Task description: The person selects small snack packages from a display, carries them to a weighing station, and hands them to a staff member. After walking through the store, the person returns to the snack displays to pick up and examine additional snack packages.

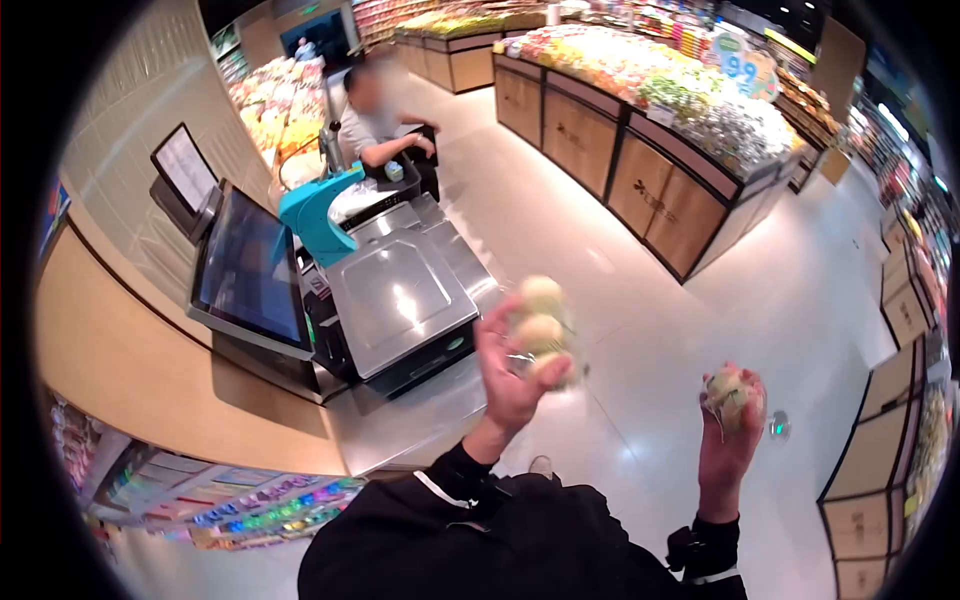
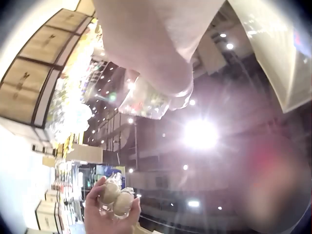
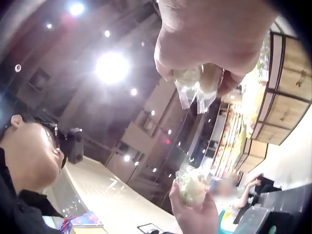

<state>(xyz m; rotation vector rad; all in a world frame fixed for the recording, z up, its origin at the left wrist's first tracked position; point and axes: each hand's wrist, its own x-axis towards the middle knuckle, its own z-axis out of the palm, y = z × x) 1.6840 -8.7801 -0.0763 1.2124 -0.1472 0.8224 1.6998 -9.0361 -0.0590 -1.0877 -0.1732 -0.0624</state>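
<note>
My left hand (image 1: 502, 378) holds up a clear plastic pack of round, pale yellow-green fruits (image 1: 541, 334), stacked in a row, with the thumb and fingers curled round it. To its right and lower, my right hand (image 1: 728, 455) grips another clear-wrapped pack of pale round fruits (image 1: 728, 390). Two of those fruits (image 2: 123, 203) show side by side in the left wrist view. From the right wrist view, crinkled clear wrap (image 3: 187, 95) hangs below the right hand's fingers. The exact kind of fruit is unclear.
At the left stands a weighing scale with a metal plate (image 1: 400, 300), beside a touchscreen (image 1: 250, 265) and a teal holder (image 1: 320, 220). A person (image 1: 375, 130) sits behind it. Wooden produce stands (image 1: 640, 180) line the aisle ahead; more crates (image 1: 880, 440) stand at right.
</note>
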